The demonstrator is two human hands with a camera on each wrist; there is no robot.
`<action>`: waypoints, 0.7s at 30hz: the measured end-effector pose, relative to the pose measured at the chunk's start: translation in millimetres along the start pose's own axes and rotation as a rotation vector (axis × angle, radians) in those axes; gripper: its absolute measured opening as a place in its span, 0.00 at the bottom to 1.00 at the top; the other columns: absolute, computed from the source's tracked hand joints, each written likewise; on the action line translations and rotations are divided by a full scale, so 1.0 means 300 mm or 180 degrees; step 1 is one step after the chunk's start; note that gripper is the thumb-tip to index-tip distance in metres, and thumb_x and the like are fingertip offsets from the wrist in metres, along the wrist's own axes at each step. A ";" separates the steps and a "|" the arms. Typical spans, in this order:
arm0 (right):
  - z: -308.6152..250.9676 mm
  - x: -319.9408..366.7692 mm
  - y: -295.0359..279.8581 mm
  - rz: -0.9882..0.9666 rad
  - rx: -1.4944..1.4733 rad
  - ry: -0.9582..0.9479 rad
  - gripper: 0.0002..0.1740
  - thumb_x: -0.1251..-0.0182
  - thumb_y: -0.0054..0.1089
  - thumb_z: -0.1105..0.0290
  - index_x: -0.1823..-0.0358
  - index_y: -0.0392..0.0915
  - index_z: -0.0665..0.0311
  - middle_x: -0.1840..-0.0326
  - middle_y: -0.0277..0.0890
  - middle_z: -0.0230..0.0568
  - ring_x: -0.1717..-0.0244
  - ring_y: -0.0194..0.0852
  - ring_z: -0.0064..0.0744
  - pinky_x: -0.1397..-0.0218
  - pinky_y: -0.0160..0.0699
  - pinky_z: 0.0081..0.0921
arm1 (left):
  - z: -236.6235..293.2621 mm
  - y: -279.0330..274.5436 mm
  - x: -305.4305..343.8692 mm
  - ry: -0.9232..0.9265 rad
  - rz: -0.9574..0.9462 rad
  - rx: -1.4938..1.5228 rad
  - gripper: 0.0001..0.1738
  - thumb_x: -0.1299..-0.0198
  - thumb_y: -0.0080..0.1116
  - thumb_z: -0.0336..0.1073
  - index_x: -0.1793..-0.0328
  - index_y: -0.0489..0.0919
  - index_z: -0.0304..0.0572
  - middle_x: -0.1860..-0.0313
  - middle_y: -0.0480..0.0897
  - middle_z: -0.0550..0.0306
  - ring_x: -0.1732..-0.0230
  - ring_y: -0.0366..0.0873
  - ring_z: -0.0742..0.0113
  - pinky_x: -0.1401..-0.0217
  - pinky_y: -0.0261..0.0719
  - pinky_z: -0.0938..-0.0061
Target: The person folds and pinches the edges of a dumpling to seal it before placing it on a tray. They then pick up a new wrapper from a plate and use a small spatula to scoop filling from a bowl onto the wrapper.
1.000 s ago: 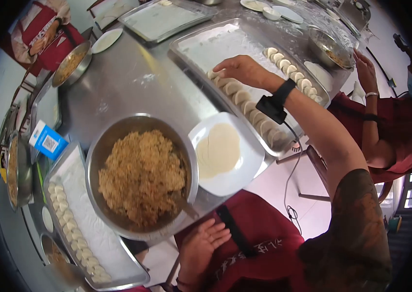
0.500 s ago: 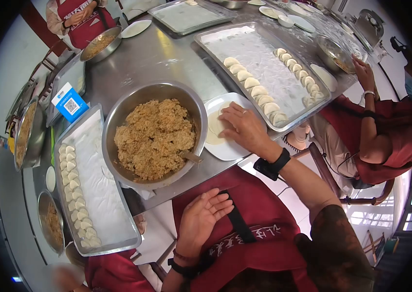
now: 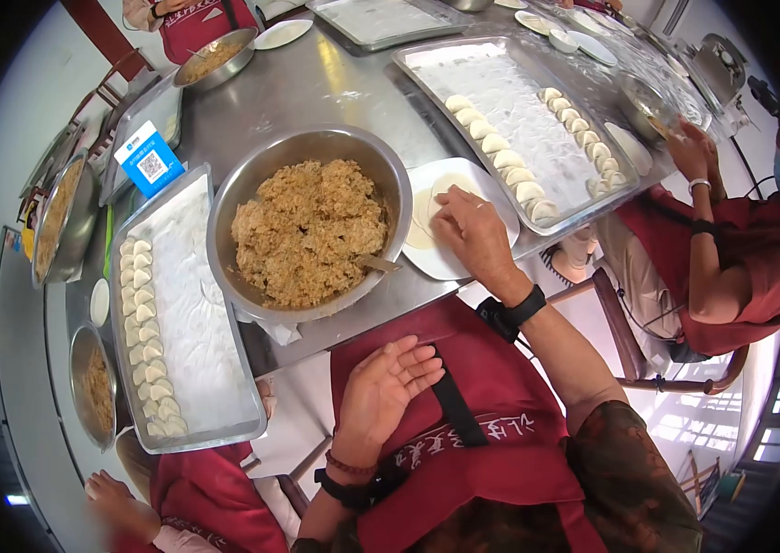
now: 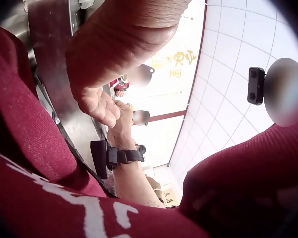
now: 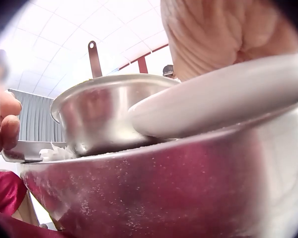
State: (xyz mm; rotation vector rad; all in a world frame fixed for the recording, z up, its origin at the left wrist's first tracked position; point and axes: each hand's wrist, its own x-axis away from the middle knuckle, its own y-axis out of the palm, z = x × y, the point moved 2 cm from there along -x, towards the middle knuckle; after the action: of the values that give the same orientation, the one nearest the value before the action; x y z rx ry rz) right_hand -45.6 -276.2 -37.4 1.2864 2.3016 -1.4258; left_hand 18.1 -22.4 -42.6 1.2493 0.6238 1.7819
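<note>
Two thin, pale wrappers (image 3: 421, 224) lie overlapping on a white plate (image 3: 450, 266) at the near edge of the bench (image 3: 339, 88), between a steel bowl (image 3: 218, 241) and the near corner of the right tray (image 3: 511, 103). They are flat, smooth and matte, cream against the brighter white of the plate, with rounded outlines; one sits toward the plate's far edge, the other toward its bowl side. The right hand (image 3: 477, 238) is over them, its fingers bent down and their tips at the wrappers; the thumb is hidden, so whether they pinch the dough or only touch it cannot be told. That hand covers part of both wrappers, and how many lie in the stack is not clear. The left hand (image 3: 384, 391) is held in front of the apron (image 3: 500, 392), palm up, fingers apart from the thumb and gripping nothing. The bowl holds a heap of crumbly brown filling (image 3: 311, 230), and a handle (image 3: 378, 264) sticks out of it on the plate side; its other end is buried. Folded dumplings (image 3: 495, 143) stand in rows along both long sides of the right tray, and more line the outer long side of the left tray (image 3: 196, 304). In the right wrist view the plate's raised rim hides the wrappers, and the right hand is cut off by the top of the frame; the left wrist view does not show them.
</note>
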 end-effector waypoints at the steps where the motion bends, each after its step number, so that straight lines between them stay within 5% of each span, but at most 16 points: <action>1: -0.011 -0.006 -0.008 -0.0019 -0.0088 0.0112 0.08 0.43 0.66 0.73 0.63 0.78 0.65 0.54 0.82 0.44 0.46 0.79 0.52 0.44 0.74 0.39 | 0.000 -0.002 0.000 -0.0001 0.0001 0.0011 0.21 0.24 0.44 0.41 0.38 0.74 0.30 0.46 0.81 0.38 0.43 0.79 0.46 0.32 0.73 0.48; 3: -0.037 -0.020 -0.039 -0.0056 -0.0250 0.0342 0.08 0.41 0.65 0.73 0.61 0.78 0.65 0.53 0.81 0.45 0.45 0.78 0.53 0.44 0.74 0.40 | 0.000 -0.006 0.001 0.0006 0.0008 0.0013 0.21 0.24 0.44 0.41 0.39 0.74 0.30 0.46 0.81 0.38 0.43 0.80 0.45 0.32 0.73 0.47; 6: 0.045 -0.027 -0.007 0.0275 0.0759 -0.0278 0.09 0.38 0.62 0.73 0.57 0.78 0.64 0.50 0.80 0.46 0.42 0.76 0.53 0.43 0.75 0.43 | -0.004 -0.015 -0.003 0.0017 -0.0006 0.0048 0.21 0.25 0.44 0.41 0.39 0.74 0.30 0.46 0.81 0.38 0.43 0.80 0.45 0.31 0.73 0.47; 15: 0.078 -0.064 0.001 0.0044 0.1259 -0.0106 0.10 0.34 0.54 0.76 0.53 0.75 0.69 0.42 0.77 0.49 0.36 0.71 0.57 0.38 0.74 0.42 | -0.001 -0.024 -0.009 0.0004 0.0024 0.0185 0.20 0.26 0.47 0.39 0.40 0.74 0.28 0.47 0.81 0.37 0.44 0.80 0.46 0.33 0.76 0.49; 21: 0.081 -0.086 -0.005 -0.0185 0.1037 0.0036 0.07 0.33 0.52 0.76 0.56 0.72 0.70 0.47 0.77 0.54 0.38 0.71 0.57 0.40 0.72 0.46 | -0.003 -0.031 -0.015 -0.0011 0.0067 0.0077 0.20 0.25 0.45 0.41 0.39 0.75 0.31 0.46 0.82 0.38 0.43 0.80 0.46 0.32 0.73 0.48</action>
State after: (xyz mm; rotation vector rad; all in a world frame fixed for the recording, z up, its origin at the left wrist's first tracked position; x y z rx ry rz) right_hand -37.8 -310.8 -36.3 1.3157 2.1944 -1.8790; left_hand 21.1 -21.4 -52.3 1.2794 0.6340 1.7939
